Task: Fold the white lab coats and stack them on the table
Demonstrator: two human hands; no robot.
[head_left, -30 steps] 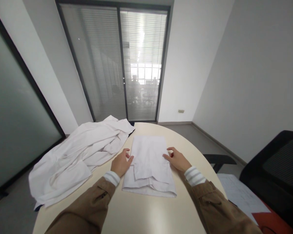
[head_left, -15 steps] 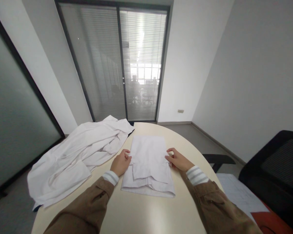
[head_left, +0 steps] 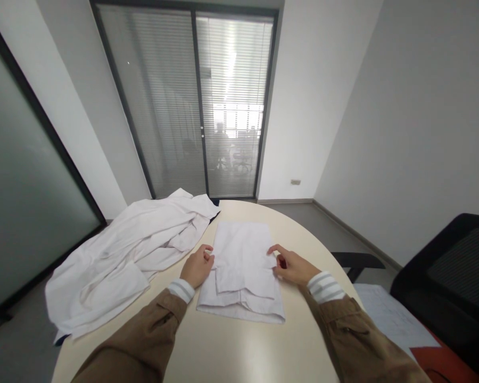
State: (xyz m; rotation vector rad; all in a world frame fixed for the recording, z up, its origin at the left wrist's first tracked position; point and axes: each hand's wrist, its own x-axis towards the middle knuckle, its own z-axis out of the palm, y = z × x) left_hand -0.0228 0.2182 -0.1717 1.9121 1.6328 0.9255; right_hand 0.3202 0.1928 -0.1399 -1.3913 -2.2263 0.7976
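A folded white garment (head_left: 243,250) lies flat on the round table, its near end showing layered hems. My left hand (head_left: 198,265) is at its left edge, fingers curled and the thumb and index tips close together on the cloth. On the opposite edge, my right hand (head_left: 293,264) has its index finger stretched over the fabric and its thumb lower down, with a gap between them. The other fingers of that hand are bent inward. To the left, a loose heap of white clothing (head_left: 135,250) lies crumpled, hanging past the table's edge.
The pale round table (head_left: 223,351) shows bare wood tone near me. A black mesh chair (head_left: 447,276) stands at the right, with papers (head_left: 395,314) and something red (head_left: 443,361) beside it. Beyond the table are glass panels with blinds (head_left: 235,106).
My right hand has shifted slightly, its index finger reaching farther over the cloth and its thumb moving lower, so they are wider apart. My left hand stays nearly still.
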